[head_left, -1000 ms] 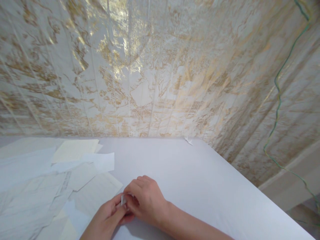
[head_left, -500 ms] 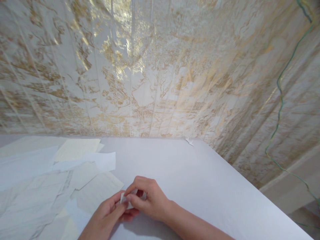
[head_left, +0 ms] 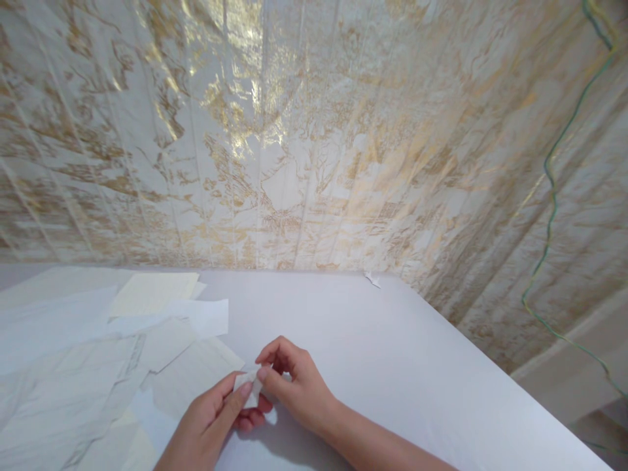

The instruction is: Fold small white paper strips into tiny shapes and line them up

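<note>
A small piece of white folded paper (head_left: 249, 387) is held between both hands, just above the white table (head_left: 314, 314). My left hand (head_left: 219, 407) grips it from the left, thumb on top and fingers curled beneath. From the right, my right hand (head_left: 293, 377) pinches the paper's upper right part with the thumb, its index finger bent and raised slightly off. Part of the paper is hidden behind the fingers. To the left of the hands lie several overlapping sheets of paper (head_left: 193, 376), some white, some cream and lined.
At the table's back edge lies a small folded white paper piece (head_left: 371, 280). Behind the table hangs a gold-patterned sheet covering (head_left: 279, 176) on the wall. A green and yellow wire (head_left: 552, 203) runs down the right side, beyond the table's slanting right edge.
My right hand has shifted slightly up and right, its index finger lifting away from the paper. More of the small white paper now shows between the hands.
</note>
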Demonstrator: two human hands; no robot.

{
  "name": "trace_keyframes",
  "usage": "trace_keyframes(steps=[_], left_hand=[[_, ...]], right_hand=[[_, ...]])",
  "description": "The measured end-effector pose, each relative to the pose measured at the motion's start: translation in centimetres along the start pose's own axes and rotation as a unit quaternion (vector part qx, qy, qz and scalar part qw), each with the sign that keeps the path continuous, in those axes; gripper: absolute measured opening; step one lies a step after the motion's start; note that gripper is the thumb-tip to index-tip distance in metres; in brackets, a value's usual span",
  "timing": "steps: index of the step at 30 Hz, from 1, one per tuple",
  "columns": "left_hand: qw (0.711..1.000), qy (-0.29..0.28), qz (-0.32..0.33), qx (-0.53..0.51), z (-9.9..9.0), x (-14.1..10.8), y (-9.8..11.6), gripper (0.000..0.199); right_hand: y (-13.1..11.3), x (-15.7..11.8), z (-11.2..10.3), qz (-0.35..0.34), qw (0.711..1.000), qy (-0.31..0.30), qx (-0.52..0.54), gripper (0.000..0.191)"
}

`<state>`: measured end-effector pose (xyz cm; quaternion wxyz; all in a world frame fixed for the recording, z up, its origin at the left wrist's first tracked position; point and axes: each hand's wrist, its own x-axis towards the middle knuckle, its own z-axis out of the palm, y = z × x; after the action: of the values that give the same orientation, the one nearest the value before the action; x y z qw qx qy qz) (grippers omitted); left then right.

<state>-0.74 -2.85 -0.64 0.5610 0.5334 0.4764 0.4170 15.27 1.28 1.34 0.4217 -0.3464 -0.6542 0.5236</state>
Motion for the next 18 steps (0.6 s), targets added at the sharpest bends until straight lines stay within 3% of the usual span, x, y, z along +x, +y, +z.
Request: trace_keyframes(steps=[4, 9, 14, 18], left_hand=[[1.000, -0.001, -0.007, 0.012, 0.10, -0.18, 0.35, 0.056], [1.000, -0.007, -0.020, -0.005, -0.14, 0.10, -0.17, 0.050], [1.000, 0.007, -0.009, 0.011, -0.18, 0.13, -0.15, 0.047], [0.999, 0.020, 0.002, 0.036, -0.33, -0.05, -0.01, 0.048]], right_hand=[[0.23, 0.11, 0.08, 0.029, 0.999, 0.023, 0.007, 0.026], [0.44, 0.01, 0.40, 0.083, 0.993, -0.001, 0.080, 0.040], [0.78, 0.12, 0.43, 0.075, 0.991, 0.030, 0.108, 0.049], [0.96, 0.45, 0.22, 0.092, 0.988, 0.014, 0.123, 0.056]])
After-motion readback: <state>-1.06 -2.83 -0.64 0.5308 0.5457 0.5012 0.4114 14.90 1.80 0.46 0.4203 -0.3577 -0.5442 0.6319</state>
